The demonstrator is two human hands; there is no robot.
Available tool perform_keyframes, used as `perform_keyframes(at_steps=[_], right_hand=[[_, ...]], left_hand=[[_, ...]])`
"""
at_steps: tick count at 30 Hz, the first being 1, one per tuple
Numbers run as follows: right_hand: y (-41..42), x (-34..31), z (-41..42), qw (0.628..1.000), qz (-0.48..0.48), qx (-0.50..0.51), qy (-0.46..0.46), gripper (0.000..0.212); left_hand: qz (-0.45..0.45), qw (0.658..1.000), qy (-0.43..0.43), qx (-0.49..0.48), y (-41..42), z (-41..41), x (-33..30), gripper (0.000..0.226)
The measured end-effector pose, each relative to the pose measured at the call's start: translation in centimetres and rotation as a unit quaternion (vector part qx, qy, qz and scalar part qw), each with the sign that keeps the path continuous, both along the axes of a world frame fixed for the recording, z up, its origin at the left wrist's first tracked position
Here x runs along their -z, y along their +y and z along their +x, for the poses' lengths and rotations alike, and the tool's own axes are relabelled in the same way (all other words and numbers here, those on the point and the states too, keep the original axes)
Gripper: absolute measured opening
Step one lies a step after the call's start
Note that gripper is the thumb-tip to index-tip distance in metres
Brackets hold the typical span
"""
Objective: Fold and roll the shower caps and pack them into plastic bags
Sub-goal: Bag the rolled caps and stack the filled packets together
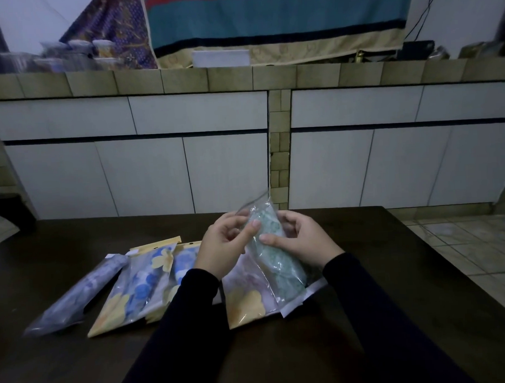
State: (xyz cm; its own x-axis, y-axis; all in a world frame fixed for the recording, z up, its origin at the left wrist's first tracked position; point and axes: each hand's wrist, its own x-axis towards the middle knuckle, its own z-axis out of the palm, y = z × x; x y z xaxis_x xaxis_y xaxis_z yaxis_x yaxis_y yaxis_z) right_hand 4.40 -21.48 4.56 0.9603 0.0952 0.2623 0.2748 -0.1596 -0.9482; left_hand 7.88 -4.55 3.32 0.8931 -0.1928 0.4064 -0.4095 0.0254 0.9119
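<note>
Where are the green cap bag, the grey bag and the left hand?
green cap bag (280, 265): head view, middle of roll.
grey bag (79, 297): head view, its middle.
left hand (221, 244): head view, palm.

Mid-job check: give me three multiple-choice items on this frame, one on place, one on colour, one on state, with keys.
1. Where do the packed bags lie?
A. tiled counter
B. dark table
C. floor

2. What colour is the rolled cap in the held bag?
A. green
B. red
C. black

3. What is the held bag's state?
A. flat on the table
B. hanging from a hook
C. gripped by both hands

Answers:
B, the packed bags rest on the dark table.
A, the rolled cap looks pale green.
C, left hand and right hand grip the held bag.
</note>
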Motion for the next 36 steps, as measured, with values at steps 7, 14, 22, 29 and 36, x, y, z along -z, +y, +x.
perform_keyframes(at_steps=[7, 14, 22, 29, 36], right_hand=[[0.2, -0.2, 0.2, 0.998, 0.026, 0.057, 0.022, 0.036], [-0.2, -0.4, 0.5, 0.996, 0.039, 0.082, 0.024, 0.029], [-0.2, -0.4, 0.4, 0.995, 0.062, 0.076, -0.002, 0.03], [-0.5, -0.2, 0.2, 0.998, 0.033, 0.056, 0.007, 0.011], [-0.9, -0.6, -0.3, 0.998, 0.053, 0.037, -0.016, 0.012]], left_hand=[[-0.08, 0.996, 0.007, 0.03, 0.0, -1.1, -0.9, 0.037], [-0.12, 0.977, 0.155, 0.088, 0.4, -0.8, -0.8, 0.074], [-0.119, 0.976, 0.167, 0.07, -0.1, -1.0, -0.7, 0.02], [-0.111, 0.982, 0.138, 0.065, 0.1, -1.1, -0.4, 0.024], [-0.053, 0.995, 0.032, 0.072, 0.9, -1.1, -0.3, 0.013]])
